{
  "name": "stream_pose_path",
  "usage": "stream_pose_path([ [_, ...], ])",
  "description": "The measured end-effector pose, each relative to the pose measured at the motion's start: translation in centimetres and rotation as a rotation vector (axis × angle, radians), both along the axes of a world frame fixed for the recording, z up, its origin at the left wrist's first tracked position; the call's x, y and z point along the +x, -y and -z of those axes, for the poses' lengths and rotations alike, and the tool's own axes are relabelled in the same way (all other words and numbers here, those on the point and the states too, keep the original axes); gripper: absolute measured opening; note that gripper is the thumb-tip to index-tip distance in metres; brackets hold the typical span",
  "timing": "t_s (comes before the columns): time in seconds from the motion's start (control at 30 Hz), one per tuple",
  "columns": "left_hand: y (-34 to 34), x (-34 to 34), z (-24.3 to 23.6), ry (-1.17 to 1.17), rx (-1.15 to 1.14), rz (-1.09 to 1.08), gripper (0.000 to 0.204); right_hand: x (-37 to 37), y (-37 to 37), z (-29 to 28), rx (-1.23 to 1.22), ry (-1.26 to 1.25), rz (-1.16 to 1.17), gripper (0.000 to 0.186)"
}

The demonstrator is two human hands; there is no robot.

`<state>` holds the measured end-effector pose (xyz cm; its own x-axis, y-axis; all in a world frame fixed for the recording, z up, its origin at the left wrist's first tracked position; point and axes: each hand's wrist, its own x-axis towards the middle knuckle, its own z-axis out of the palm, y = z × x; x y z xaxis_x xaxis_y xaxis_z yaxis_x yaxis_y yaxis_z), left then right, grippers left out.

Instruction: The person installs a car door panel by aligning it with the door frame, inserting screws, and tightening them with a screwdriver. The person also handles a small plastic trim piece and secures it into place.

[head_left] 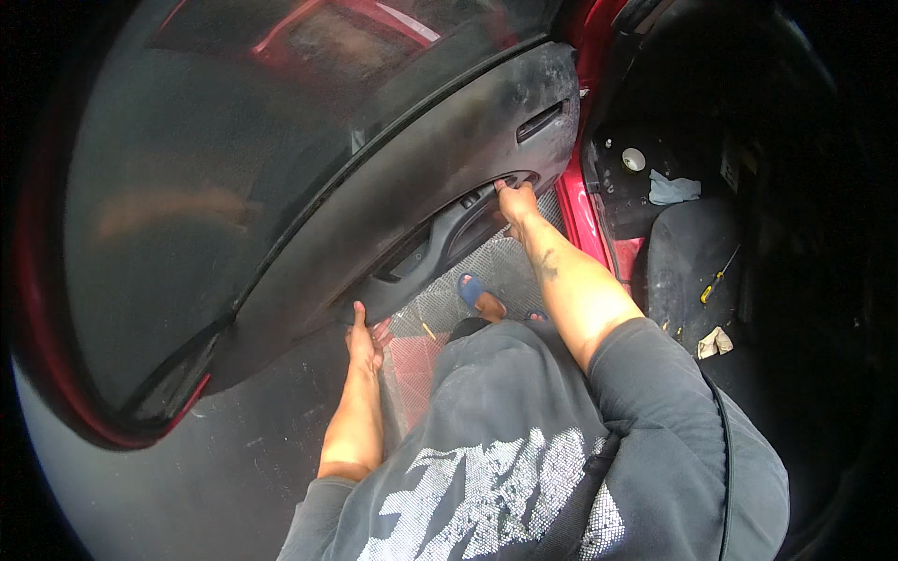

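Note:
A dark grey car door panel (pixel 393 178), dusty and scuffed, slants across the upper left of the head view. Its armrest (pixel 435 245) has a pull handle and a switch area. My right hand (pixel 516 201) grips the panel at the rounded recess beyond the armrest; some of its fingertips are hidden there. At the armrest's near end, my left hand (pixel 363 346) holds the panel's lower edge, thumb up against its face and fingers below. Above the panel is the door's window glass (pixel 215 159), with red reflections in it.
To the right is the car's dark interior with a seat (pixel 687 248), a yellow-handled screwdriver (pixel 713 286), a blue cloth (pixel 673 189), a round white container (pixel 633 159) and a crumpled beige piece (pixel 715 343). The red door sill (pixel 587 224) edges the opening. My sandalled foot (pixel 477 294) stands on patterned flooring.

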<state>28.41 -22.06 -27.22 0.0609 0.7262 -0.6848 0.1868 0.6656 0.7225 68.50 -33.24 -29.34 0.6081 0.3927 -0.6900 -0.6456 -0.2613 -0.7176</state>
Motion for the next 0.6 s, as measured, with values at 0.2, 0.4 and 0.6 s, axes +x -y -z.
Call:
stream_pose_path([
  [0.2, 0.1, 0.4, 0.2, 0.107, -0.029, -0.022, 0.091, -4.8, 2.0, -2.9, 0.162, 0.003, -0.174, 0.102],
  [0.4, 1.3, 2.5, 2.0, 0.286, -0.053, -0.118, 0.091, -6.5, 0.3, -2.1, 0.200, -0.122, -0.166, 0.103],
  [0.6, 1.3, 2.3, 3.1, 0.346, -0.064, -0.196, 0.071, -6.3, -0.5, -1.9, 0.115, -0.058, -0.187, 0.070],
])
